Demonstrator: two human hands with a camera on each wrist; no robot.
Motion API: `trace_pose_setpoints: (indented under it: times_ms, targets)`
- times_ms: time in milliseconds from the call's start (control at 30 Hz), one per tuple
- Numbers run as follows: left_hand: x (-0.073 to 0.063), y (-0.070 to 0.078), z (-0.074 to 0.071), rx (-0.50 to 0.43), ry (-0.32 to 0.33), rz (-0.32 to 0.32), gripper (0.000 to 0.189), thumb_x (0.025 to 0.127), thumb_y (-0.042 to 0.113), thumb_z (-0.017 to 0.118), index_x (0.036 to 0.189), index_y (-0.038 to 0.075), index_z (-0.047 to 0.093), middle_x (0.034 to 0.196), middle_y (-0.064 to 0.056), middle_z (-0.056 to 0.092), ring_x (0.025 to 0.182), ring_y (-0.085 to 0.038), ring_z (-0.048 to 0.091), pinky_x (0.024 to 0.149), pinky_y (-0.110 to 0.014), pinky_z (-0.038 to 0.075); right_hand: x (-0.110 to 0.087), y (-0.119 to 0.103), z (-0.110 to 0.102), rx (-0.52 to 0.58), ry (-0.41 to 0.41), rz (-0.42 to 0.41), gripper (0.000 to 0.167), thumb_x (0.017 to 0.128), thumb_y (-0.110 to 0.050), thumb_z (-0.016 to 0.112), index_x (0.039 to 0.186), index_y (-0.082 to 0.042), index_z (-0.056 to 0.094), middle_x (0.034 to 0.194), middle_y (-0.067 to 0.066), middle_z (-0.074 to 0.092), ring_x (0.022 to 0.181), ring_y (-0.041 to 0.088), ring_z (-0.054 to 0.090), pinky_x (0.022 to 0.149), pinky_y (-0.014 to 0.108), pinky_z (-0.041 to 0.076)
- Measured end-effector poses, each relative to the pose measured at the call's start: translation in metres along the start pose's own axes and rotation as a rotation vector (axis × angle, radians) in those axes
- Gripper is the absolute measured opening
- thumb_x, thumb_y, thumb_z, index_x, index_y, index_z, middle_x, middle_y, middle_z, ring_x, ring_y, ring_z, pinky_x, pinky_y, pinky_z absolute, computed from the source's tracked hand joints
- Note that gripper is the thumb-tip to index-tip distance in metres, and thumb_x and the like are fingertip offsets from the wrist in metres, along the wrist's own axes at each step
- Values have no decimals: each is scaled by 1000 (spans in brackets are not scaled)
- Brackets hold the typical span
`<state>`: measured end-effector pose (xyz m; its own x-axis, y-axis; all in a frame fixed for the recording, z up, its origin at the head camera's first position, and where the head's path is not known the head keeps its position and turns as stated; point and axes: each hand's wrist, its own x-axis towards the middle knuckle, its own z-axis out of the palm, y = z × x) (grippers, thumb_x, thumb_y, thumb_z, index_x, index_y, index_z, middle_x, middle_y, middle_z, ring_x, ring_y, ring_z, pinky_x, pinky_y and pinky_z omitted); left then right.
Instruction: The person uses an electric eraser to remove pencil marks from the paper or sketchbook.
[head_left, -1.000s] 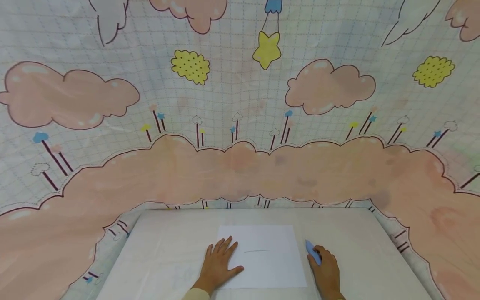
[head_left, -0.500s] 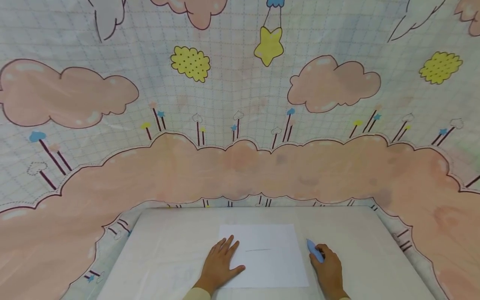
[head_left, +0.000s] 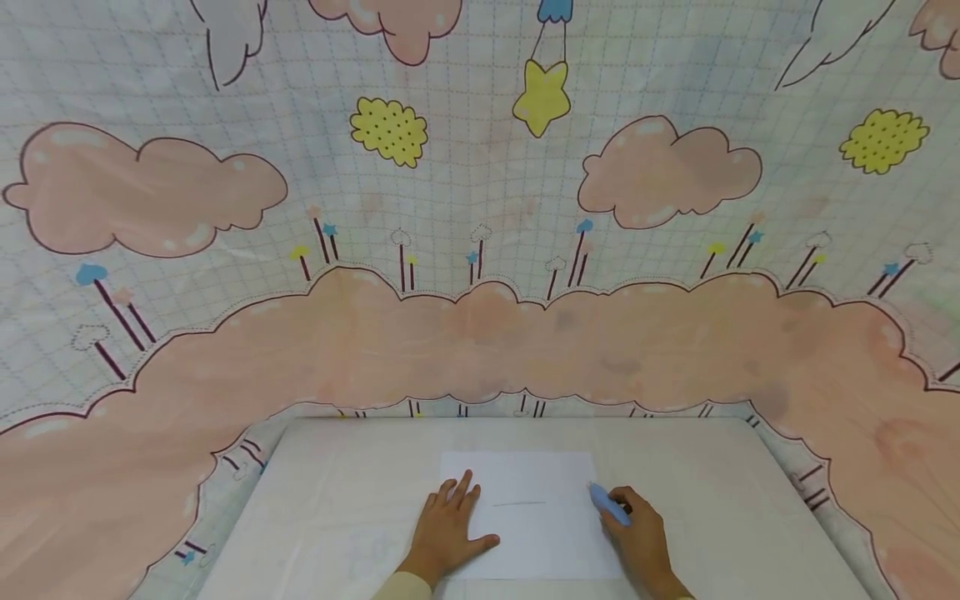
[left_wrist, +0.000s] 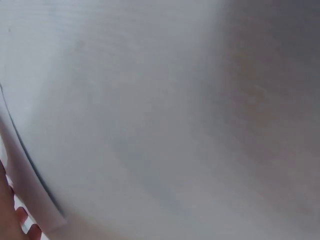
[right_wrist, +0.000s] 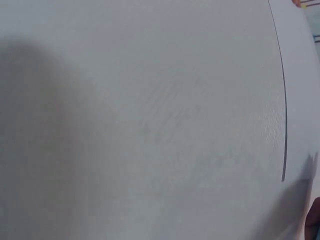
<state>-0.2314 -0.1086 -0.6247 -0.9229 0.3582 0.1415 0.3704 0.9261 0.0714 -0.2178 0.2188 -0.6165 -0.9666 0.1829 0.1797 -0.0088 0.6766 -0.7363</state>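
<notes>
Fingers spread, gripping nothing, the left hand rests on the left side of the paper. A thin line crosses the paper's middle, nearer that hand. At the paper's right edge slants the blue tool, tip pointing far-left, gripped by the right hand; whether it touches the paper, I cannot tell.

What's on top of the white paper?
There's one thin line on the white paper, and the left hand rests across its left edge. The right hand holds a blue tool at the paper's right edge. I can't see what the hands cover.
</notes>
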Motion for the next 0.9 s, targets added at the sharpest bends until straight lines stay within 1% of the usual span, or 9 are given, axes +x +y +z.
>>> trace_pose_setpoints:
  times_ms: [100, 200, 300, 433, 600, 667, 767, 900]
  targets:
    - [1, 2, 0, -3, -22, -20, 97, 79, 87, 39, 143, 15, 52, 157, -5, 37, 134, -29, 42, 98, -45, 41, 0, -4, 5, 28, -25, -18, 28, 81, -10, 79, 105, -14, 66, 107, 6, 71, 90, 17, 65, 82, 39, 56]
    - [1, 3, 0, 2, -43, -32, 98, 78, 88, 37, 144, 16, 50, 158, -5, 36, 134, -30, 42, 97, -46, 41, 1, -7, 8, 48, -50, -29, 28, 81, -9, 79, 105, -14, 66, 110, 6, 71, 87, 15, 66, 81, 39, 56]
    - [0, 4, 0, 0, -54, -38, 99, 78, 88, 36, 144, 16, 50, 159, -5, 35, 135, -30, 42, 97, -46, 41, 2, -10, 11, 54, -77, -36, 28, 81, -10, 79, 105, -15, 67, 110, 5, 71, 85, 12, 64, 80, 37, 55]
    - [-1, 6, 0, 7, -51, -44, 98, 78, 88, 38, 144, 17, 50, 158, -5, 36, 135, -29, 42, 96, -45, 41, 2, -14, 14, 62, -105, -27, 27, 80, -10, 80, 103, -19, 67, 107, 0, 71, 83, 8, 62, 79, 31, 52]
    - [-2, 5, 3, 15, -40, -46, 97, 78, 88, 39, 143, 17, 50, 158, -4, 37, 135, -29, 42, 97, -45, 41, 0, -18, 16, 79, -109, -60, 27, 77, -11, 82, 99, -18, 68, 103, -1, 72, 81, 8, 61, 76, 27, 51]
    - [-1, 5, 4, 15, -39, -48, 97, 78, 88, 38, 144, 18, 50, 158, -4, 36, 136, -29, 41, 98, -45, 40, 1, -18, 18, 71, -107, -89, 27, 76, -14, 84, 98, -17, 69, 101, -1, 72, 82, 9, 62, 76, 28, 52]
    - [0, 4, 6, 11, -41, -51, 97, 79, 88, 37, 144, 18, 49, 159, -3, 34, 137, -29, 39, 99, -45, 40, 3, -17, 22, 59, -105, -99, 28, 74, -19, 86, 97, -21, 70, 99, -4, 73, 84, 11, 65, 77, 28, 53]
    - [1, 4, 5, -3, -38, -51, 97, 79, 88, 37, 144, 17, 50, 159, -4, 34, 138, -29, 39, 99, -46, 39, 6, -17, 24, 40, -101, -107, 27, 75, -24, 85, 98, -24, 71, 99, -6, 74, 86, 11, 68, 77, 28, 54]
